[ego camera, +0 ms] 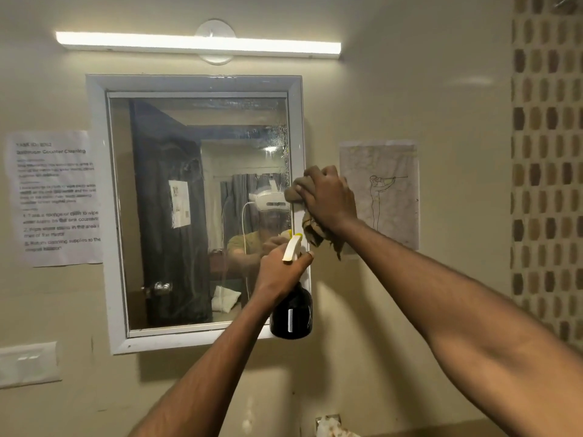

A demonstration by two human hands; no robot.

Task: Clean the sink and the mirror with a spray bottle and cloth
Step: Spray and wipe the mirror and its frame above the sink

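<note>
Cloth (pixel 310 230) under right hand (pixel 328 197)

A white-framed rectangular wall mirror (pixel 195 212) is hanging at centre-left, w/ a long tube light (pixel 198 45) sitting above it. A printed paper sheet (pixel 55 198) is hanging left of the mirror; a paper line drawing (pixel 380 193) is hanging right of it. The right hand (pixel 328 197) is pressing a crumpled brown cloth (pixel 310 216) on the frame's right edge. Below it, the left hand (pixel 280 271) is gripping a dark spray bottle (pixel 291 313) in front of the mirror's lower-right corner. A patterned tile strip (pixel 547 152) is running down the far right.
</note>
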